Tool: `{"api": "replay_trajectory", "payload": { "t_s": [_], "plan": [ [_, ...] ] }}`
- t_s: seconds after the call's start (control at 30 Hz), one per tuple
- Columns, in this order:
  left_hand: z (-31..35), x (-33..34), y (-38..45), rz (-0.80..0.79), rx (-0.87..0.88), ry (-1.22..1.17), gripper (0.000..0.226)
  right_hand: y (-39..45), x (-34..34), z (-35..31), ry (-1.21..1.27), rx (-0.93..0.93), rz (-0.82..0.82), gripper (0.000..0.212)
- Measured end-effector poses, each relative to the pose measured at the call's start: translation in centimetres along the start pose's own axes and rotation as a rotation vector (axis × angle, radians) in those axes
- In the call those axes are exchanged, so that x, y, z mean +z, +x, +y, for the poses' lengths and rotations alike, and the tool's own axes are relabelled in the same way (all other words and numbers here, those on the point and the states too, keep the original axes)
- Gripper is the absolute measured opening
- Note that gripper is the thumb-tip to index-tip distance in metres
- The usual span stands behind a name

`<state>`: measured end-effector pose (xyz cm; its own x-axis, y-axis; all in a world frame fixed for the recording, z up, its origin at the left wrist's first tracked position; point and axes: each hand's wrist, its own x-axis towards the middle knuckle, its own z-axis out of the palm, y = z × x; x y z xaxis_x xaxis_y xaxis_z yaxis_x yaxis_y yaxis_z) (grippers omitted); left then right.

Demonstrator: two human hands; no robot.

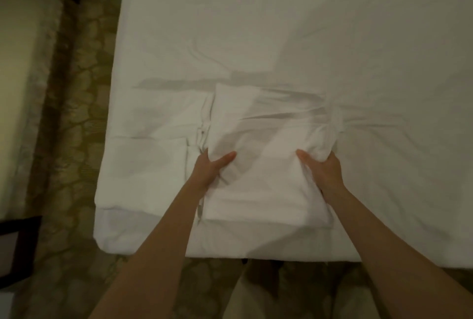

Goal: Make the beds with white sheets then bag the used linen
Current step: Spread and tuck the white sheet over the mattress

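While both forearms reach forward from the near edge of the view, the two hands grip a folded white sheet (258, 165) that lies on the near part of the bed (332, 37). Left hand (210, 169): thumb laid on top of the sheet, pointing right, with the other fingers tucked out of sight under the sheet's left edge. Right hand (323, 169): thumb on top, pointing left, the remaining fingers curled around the bunched right edge of the same sheet. Folded sheet: a thick, roughly rectangular bundle whose near edge sits close to the foot of the bed and whose far edge reaches toward the middle; its upper layer is creased and drawn into ridges toward the right hand. Bed: covered with a white bottom sheet, smooth at the far end and wrinkled around the bundle, with a further flat layer of white cloth (153, 124) spread to the left of the bundle. Patterned carpet (74, 114): brown and gold, visible along the left side of the bed and at its near end. Dark wooden furniture (18, 249): partly in view at the near left.
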<state>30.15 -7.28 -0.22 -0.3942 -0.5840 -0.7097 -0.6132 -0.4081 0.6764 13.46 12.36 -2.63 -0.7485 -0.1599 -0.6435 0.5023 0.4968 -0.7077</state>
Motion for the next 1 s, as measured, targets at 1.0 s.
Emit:
{"api": "replay_trajectory", "payload": {
  "t_s": [1.0],
  "plan": [
    [11.5, 1.1, -13.5, -0.18, 0.188, -0.288, 0.066, -9.2, -7.2, -8.5, -0.17, 0.161, -0.316, 0.076]
  ]
}}
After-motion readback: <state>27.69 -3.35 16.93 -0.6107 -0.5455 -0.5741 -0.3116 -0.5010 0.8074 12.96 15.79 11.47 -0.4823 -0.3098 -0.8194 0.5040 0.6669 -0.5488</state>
